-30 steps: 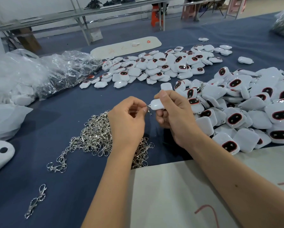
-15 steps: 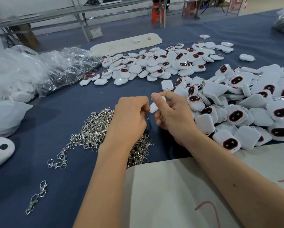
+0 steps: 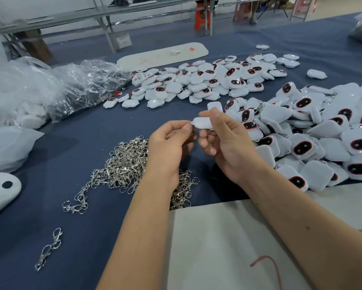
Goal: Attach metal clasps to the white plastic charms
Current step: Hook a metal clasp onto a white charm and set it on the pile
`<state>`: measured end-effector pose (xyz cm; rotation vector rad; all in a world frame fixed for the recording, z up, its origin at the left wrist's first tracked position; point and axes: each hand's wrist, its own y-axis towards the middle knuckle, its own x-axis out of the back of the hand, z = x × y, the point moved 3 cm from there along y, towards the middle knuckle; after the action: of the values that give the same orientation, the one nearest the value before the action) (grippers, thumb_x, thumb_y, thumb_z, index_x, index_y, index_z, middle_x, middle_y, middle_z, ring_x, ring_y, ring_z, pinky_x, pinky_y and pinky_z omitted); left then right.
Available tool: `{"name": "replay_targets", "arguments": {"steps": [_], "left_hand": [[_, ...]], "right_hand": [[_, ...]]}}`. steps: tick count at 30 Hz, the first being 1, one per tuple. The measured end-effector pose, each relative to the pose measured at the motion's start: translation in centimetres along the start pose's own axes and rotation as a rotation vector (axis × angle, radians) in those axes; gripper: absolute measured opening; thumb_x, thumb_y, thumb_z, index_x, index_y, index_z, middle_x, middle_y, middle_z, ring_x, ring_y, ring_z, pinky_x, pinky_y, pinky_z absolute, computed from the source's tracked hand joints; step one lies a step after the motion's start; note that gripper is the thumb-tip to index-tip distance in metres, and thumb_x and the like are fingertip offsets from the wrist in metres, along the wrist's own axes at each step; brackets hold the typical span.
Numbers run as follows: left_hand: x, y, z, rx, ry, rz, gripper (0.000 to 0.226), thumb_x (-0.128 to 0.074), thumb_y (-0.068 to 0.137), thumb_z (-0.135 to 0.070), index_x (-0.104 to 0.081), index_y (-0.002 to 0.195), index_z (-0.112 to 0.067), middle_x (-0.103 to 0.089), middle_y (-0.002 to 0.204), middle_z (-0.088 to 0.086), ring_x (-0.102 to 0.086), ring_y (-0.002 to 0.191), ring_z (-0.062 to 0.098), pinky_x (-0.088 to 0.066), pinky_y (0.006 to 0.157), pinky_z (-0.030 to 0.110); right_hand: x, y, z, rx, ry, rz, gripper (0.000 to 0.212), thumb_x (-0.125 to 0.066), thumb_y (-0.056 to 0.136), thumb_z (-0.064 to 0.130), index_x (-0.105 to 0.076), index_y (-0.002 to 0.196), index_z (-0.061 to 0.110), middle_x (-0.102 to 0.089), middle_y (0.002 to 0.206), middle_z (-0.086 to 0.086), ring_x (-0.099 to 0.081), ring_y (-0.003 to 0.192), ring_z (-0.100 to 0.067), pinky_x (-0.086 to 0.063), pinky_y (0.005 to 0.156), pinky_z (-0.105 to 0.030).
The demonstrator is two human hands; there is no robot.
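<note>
Here the white charm (image 3: 203,123) serves as the landmark: it is held above the blue table (image 3: 75,227), pinched between the thumb and fingers of the right hand (image 3: 226,143). Its long axis runs roughly left to right, and its loop end points left, toward the left hand (image 3: 169,147). That hand sits just left of the charm, its thumb and forefinger closed on a small metal clasp (image 3: 193,133) which hangs just below the charm's left tip. The left hand is therefore nearer the joining point. The pile of loose clasps (image 3: 123,166) lies below and left of the charm; the heap of charms (image 3: 322,139) lies to its right.
</note>
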<state>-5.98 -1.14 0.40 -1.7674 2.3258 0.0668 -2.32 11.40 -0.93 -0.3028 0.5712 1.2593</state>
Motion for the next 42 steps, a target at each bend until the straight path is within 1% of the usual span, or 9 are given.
{"name": "replay_targets", "arguments": {"steps": [6, 16, 22, 26, 28, 30, 33, 38, 42], "left_hand": [[0.1, 0.0, 0.0, -0.026, -0.106, -0.113, 0.013, -0.066, 0.095, -0.002, -0.071, 0.089, -0.012, -0.072, 0.082, 0.005, -0.066, 0.077, 0.018, -0.056, 0.074, 0.027], [0.4, 0.3, -0.1, -0.155, 0.037, -0.137, 0.011, -0.074, 0.086, 0.004, -0.074, 0.085, -0.006, -0.069, 0.063, 0.0, -0.063, 0.063, 0.01, -0.053, 0.065, 0.021], [0.8, 0.5, -0.3, -0.261, 0.306, -0.034, 0.016, -0.075, 0.085, 0.003, -0.074, 0.079, -0.012, -0.063, 0.055, -0.005, -0.057, 0.055, 0.007, -0.048, 0.06, 0.022], [1.3, 0.8, -1.0, -0.369, 0.522, 0.003, 0.016, -0.077, 0.083, 0.0, -0.074, 0.078, -0.015, -0.072, 0.07, 0.004, -0.063, 0.065, 0.01, -0.056, 0.068, 0.031], [1.3, 0.7, -0.8, -0.309, 0.428, -0.026, 0.014, -0.075, 0.086, -0.001, -0.075, 0.082, -0.015, -0.07, 0.069, 0.003, -0.062, 0.066, 0.011, -0.054, 0.068, 0.029], [0.8, 0.3, -0.1, -0.124, 0.214, -0.043, 0.011, -0.069, 0.092, -0.005, -0.074, 0.087, -0.014, -0.069, 0.071, 0.003, -0.062, 0.069, 0.013, -0.053, 0.073, 0.03], [-0.1, 0.2, 0.6, 0.054, 0.06, 0.038, 0.014, -0.062, 0.099, -0.012, -0.072, 0.089, -0.013, -0.069, 0.079, 0.003, -0.062, 0.078, 0.014, -0.051, 0.08, 0.029], [-0.2, 0.2, 0.0, 0.077, -0.077, 0.035, 0.016, -0.056, 0.101, -0.006, -0.065, 0.089, -0.011, -0.07, 0.087, 0.008, -0.065, 0.084, 0.018, -0.053, 0.074, 0.024], [-0.5, 0.1, 0.1, 0.004, -0.094, -0.043, 0.016, -0.058, 0.1, -0.002, -0.064, 0.088, -0.01, -0.072, 0.079, 0.005, -0.068, 0.075, 0.015, -0.056, 0.069, 0.023]], "right_hand": [[0.1, -0.2, -0.2, -0.044, 0.038, 0.053, 0.032, -0.068, 0.09, 0.006, -0.06, 0.121, 0.001, -0.067, 0.073, -0.008, -0.064, 0.059, -0.015, -0.043, 0.047, -0.017], [0.3, 0.0, -0.3, -0.046, -0.02, 0.022, 0.03, -0.076, 0.084, 0.036, -0.068, 0.093, 0.008, -0.072, 0.074, -0.009, -0.064, 0.054, -0.01, -0.044, 0.043, -0.014], [0.5, 0.1, -0.4, -0.096, -0.039, -0.041, 0.02, -0.08, 0.079, 0.038, -0.07, 0.075, 0.021, -0.07, 0.069, -0.007, -0.06, 0.048, -0.009, -0.041, 0.04, -0.015], [0.4, 0.1, -0.5, -0.12, -0.06, -0.059, 0.021, -0.075, 0.091, 0.029, -0.069, 0.075, 0.018, -0.069, 0.066, -0.009, -0.059, 0.046, -0.01, -0.04, 0.039, -0.016], [0.2, 0.1, -0.4, -0.113, -0.034, -0.032, 0.023, -0.069, 0.096, 0.026, -0.073, 0.076, 0.015, -0.069, 0.068, -0.009, -0.06, 0.049, -0.01, -0.041, 0.041, -0.016], [0.1, 0.1, -0.3, -0.098, 0.002, -0.007, 0.021, -0.062, 0.101, 0.022, -0.069, 0.089, 0.006, -0.069, 0.07, -0.008, -0.06, 0.053, -0.011, -0.042, 0.045, -0.016], [0.0, 0.0, -0.1, -0.076, 0.077, 0.031, 0.014, -0.064, 0.096, 0.019, -0.064, 0.099, 0.006, -0.069, 0.073, -0.008, -0.059, 0.055, -0.011, -0.042, 0.047, -0.017], [0.1, 0.1, -0.3, -0.041, 0.067, 0.037, 0.029, -0.071, 0.085, 0.019, -0.064, 0.111, 0.007, -0.061, 0.073, -0.004, -0.052, 0.055, -0.01, -0.039, 0.048, -0.018], [0.3, 0.2, -0.4, -0.039, 0.068, 0.011, 0.024, -0.07, 0.088, 0.015, -0.065, 0.11, 0.006, -0.064, 0.073, -0.005, -0.054, 0.055, -0.009, -0.041, 0.048, -0.017]]}}
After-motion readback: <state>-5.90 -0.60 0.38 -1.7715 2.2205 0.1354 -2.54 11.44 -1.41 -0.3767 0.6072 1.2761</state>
